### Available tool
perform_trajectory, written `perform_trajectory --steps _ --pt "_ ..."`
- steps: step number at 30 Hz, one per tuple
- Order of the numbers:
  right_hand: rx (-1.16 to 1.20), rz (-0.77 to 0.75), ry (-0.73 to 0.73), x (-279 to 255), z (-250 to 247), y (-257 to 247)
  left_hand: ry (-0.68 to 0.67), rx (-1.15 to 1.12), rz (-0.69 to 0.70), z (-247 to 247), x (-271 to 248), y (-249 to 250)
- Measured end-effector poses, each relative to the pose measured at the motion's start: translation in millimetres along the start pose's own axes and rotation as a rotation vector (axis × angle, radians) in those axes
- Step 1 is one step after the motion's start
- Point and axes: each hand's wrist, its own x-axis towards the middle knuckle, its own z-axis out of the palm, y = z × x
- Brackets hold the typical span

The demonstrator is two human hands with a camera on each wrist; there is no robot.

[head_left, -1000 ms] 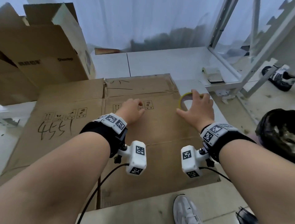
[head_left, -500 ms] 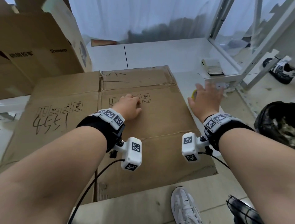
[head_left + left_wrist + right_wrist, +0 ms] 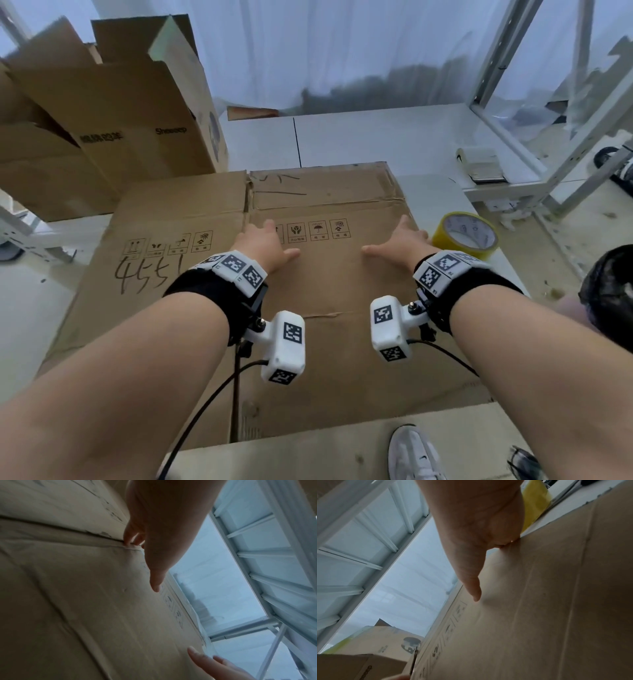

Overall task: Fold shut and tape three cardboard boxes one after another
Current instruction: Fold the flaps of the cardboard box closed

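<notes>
Here my two hands lie on a big flat cardboard box (image 3: 329, 274) that is folded down on the white table (image 3: 394, 137). The cardboard is brown, dull and a bit rough, with long creases and small black picture marks printed in a row.

My left hand (image 3: 265, 245) rests on it with the thumb sticking out to the side. From the head view I only see the back of that hand. The left wrist view shows more: my fingertips (image 3: 130, 539) reach down to a seam in the cardboard, and I cannot tell if they curl into it. My right hand (image 3: 399, 245) is spread flat and holds nothing. The right wrist view shows its thumb (image 3: 474, 588) pointing down at the cardboard and the side of the hand touching the box edge.

Just beside my right hand is a round roll of yellow tape (image 3: 466, 234). It looks shiny and smooth and lies flat on the table, off the box. The wrist view shows only a yellow patch of it.

A second flat box (image 3: 150, 246) lies at the left with numbers scrawled on it. Behind it stands an open box (image 3: 130, 120) with its flaps up. Only the head view shows my white shoe (image 3: 416, 455) below the table edge.
</notes>
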Motion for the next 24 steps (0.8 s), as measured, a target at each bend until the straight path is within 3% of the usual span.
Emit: perform_trajectory --steps 3,6,15,19,24 --pt "0.077 0.037 0.043 -3.4 -4.6 -3.8 0.030 0.021 0.032 1.2 -1.1 -18.0" --pt "0.214 0.089 0.088 -2.4 0.0 -12.6 -0.025 0.080 0.019 0.4 -2.3 -38.3" --pt "0.523 0.014 0.241 -1.2 -7.5 -18.0 -0.068 -0.067 0.045 -4.5 -13.9 -71.9" --pt "0.778 -0.156 0.206 -25.1 -33.1 -29.5 -0.094 -0.130 0.068 -19.2 -29.6 -74.1" --pt "0.870 -0.165 0.127 -58.2 -57.8 -59.9 -0.073 -0.130 0.133 -42.4 -66.2 -76.3"
